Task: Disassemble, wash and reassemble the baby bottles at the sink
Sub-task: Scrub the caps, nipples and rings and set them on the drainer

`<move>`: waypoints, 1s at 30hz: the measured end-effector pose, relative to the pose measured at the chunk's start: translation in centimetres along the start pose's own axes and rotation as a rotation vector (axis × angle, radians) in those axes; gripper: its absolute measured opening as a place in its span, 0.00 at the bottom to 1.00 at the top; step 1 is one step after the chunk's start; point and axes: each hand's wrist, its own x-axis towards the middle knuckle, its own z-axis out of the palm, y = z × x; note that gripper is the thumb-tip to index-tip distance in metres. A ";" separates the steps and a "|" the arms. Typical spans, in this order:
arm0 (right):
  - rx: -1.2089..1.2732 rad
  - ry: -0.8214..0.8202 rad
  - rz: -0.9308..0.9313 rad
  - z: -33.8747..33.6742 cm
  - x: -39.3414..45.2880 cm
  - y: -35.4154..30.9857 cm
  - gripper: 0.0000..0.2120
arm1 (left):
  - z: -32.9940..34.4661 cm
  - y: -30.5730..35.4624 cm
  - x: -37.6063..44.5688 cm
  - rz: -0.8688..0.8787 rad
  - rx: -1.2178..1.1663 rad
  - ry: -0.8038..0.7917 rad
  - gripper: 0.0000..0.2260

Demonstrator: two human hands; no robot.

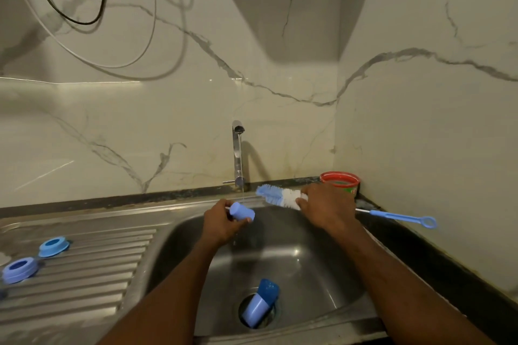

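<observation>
Both my hands are over the sink [179, 235], near the tap [237, 154], which runs a thin stream of water. My left hand [221, 225] curls its fingers round a small light blue bottle cap [241, 211], held on its side just beside the stream. My right hand [326, 209] grips the bottle brush [276, 196] where the white bristles meet the wire, with the blue bristle end pointing left toward the tap and the blue loop handle [403, 217] sticking out to the right above the dark counter. Down in the basin, a blue bottle cup [260, 307] lies tilted in the drain hole. On the ribbed draining board to the left sit two blue screw rings [36, 256], near each other. A red tub [340, 180] stands in the corner behind my right hand.
</observation>
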 end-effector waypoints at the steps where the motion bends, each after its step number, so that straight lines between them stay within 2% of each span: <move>1: -0.002 0.030 -0.023 0.1 -0.1 -0.4 0.18 | 0.2 0.2 0.1 0.005 -0.020 0.010 0.22; 4: 0.035 0.139 -0.084 0.1 -0.7 -1.8 0.17 | 0.9 1.1 0.0 0.018 -0.112 0.013 0.22; 6: 0.071 0.189 -0.152 0.1 -1.2 -2.7 0.15 | 1.1 1.1 -0.1 0.002 -0.172 0.008 0.18; 9: 0.110 0.087 -0.260 0.7 -1.8 -3.8 0.14 | 0.9 0.8 -0.4 0.047 -0.201 -0.043 0.14; 11: 0.107 0.044 -0.211 1.1 -1.9 -4.1 0.14 | 0.9 0.9 -0.5 0.085 -0.192 -0.086 0.16; 16: 0.007 0.116 -0.051 1.1 -1.5 -4.1 0.12 | 1.4 1.3 -0.1 0.152 -0.083 -0.091 0.21; 22: 0.098 0.116 -0.159 1.5 -1.2 -2.9 0.12 | 1.1 1.1 -0.2 0.119 -0.062 -0.003 0.22; 27: 0.014 0.110 -0.058 1.9 -0.9 -3.2 0.11 | 1.0 1.2 0.0 0.140 -0.049 -0.025 0.25; 30: 0.082 0.097 -0.132 1.9 -0.7 -2.8 0.11 | 1.3 1.4 0.0 0.086 -0.086 0.020 0.25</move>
